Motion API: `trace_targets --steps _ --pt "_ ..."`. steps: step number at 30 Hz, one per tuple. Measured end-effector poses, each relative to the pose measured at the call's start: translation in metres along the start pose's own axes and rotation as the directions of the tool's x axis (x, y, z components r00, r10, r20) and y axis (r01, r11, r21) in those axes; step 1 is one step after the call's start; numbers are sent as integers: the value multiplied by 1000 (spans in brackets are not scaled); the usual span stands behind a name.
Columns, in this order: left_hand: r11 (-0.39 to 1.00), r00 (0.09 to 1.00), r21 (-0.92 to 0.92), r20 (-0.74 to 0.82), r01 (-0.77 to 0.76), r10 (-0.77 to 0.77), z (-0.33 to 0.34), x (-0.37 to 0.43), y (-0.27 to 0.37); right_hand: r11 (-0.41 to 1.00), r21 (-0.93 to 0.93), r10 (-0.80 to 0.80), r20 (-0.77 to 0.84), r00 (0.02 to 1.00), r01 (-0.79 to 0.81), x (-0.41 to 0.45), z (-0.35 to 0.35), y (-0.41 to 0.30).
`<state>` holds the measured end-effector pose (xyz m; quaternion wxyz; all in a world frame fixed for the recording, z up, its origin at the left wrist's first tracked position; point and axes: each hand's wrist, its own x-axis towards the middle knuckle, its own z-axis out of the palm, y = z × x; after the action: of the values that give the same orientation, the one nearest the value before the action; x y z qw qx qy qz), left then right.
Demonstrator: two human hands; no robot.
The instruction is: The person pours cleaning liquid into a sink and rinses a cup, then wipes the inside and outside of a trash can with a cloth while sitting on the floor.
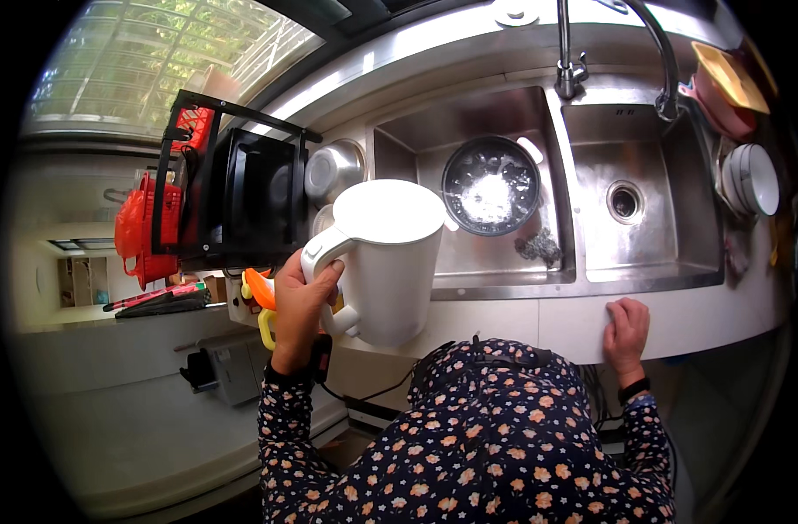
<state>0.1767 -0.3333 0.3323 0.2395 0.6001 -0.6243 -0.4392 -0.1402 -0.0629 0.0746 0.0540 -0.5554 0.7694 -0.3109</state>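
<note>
A white electric kettle is held up in front of the counter's left part, its lid facing the camera. My left hand is wrapped around its handle, with the thumb on top. My right hand rests on the white counter edge below the right basin, its fingers curled together and no object visible in it. In the left steel sink basin sits a round black pan or pot with bright, shiny contents, perhaps water. A steel wool scourer lies beside it in the basin.
The right basin has a round drain. Faucets rise behind the sink. White bowls and a pink container stand at right. A black rack, an upturned metal bowl and a red basket are at left.
</note>
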Motion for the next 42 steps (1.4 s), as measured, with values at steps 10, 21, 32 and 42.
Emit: trace_targets --steps 10,21,32,42 --pt "956 931 -210 -344 -205 124 -33 -65 -44 999 -38 -34 -1 999 34 4 -5 -4" --pt "828 661 -340 -749 -447 49 -83 -171 -98 980 124 -176 171 969 156 42 7 -29" --pt "827 433 -313 -897 -466 -96 -181 -249 -191 891 262 -444 327 834 371 71 63 -155" --pt "754 257 -305 -949 -582 -185 -300 -214 -299 837 231 -544 442 713 496 65 120 -268"
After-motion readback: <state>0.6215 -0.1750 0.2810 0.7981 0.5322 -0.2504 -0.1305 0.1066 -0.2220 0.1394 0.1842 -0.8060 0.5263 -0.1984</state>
